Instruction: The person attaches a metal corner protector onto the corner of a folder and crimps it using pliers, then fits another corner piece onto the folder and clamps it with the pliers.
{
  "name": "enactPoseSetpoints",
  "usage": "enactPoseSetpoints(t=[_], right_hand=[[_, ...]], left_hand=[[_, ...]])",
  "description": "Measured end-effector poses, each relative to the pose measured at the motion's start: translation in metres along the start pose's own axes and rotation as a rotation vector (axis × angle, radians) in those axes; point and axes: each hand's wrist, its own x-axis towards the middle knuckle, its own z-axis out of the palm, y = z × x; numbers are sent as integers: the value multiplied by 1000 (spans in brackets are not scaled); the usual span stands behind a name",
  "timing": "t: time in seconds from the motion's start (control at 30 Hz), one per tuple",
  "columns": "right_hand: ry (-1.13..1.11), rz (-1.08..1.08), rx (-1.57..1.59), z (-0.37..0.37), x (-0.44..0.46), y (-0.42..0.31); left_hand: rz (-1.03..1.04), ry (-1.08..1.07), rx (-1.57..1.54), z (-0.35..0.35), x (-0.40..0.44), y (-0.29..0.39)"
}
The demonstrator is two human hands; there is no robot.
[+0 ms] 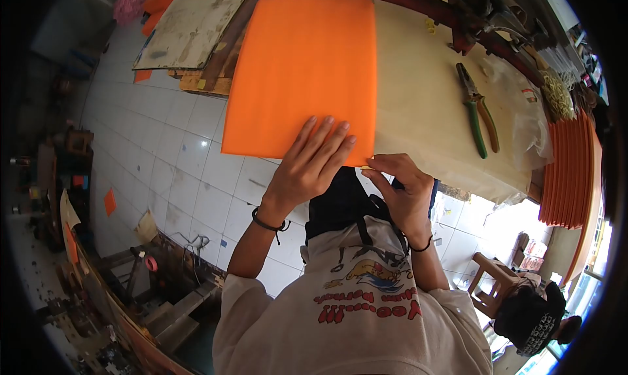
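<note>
A large flat orange sheet or panel [304,67] lies over the near left part of the table, its lower edge at the table's front. Flat on its lower part rests my left hand [313,162], fingers stretched out and slightly apart. At the panel's lower right corner, my right hand [402,188] has its thumb and index finger pinched around something small and pale that I cannot make out. Pliers with green and brownish handles [483,116] lie on the table to the right, apart from both hands.
The tan-covered table [418,100] carries a dark red metal machine part [425,5] along its back and a clear plastic bag [520,103]. Stacked orange pieces [569,178] stand at the right. Below are a stool [484,283] and a wooden frame [170,316].
</note>
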Motion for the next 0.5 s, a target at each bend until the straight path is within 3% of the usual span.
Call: enactPoseSetpoints(t=[0.07, 0.37, 0.5], right_hand=[[-70, 100, 40, -4, -1, -3], [66, 335, 357, -38, -7, 17], [83, 380, 142, -66, -11, 34]], left_hand=[[-5, -23, 6, -4, 2, 1], [-10, -31, 83, -5, 37, 43], [2, -4, 59, 8, 57, 63]])
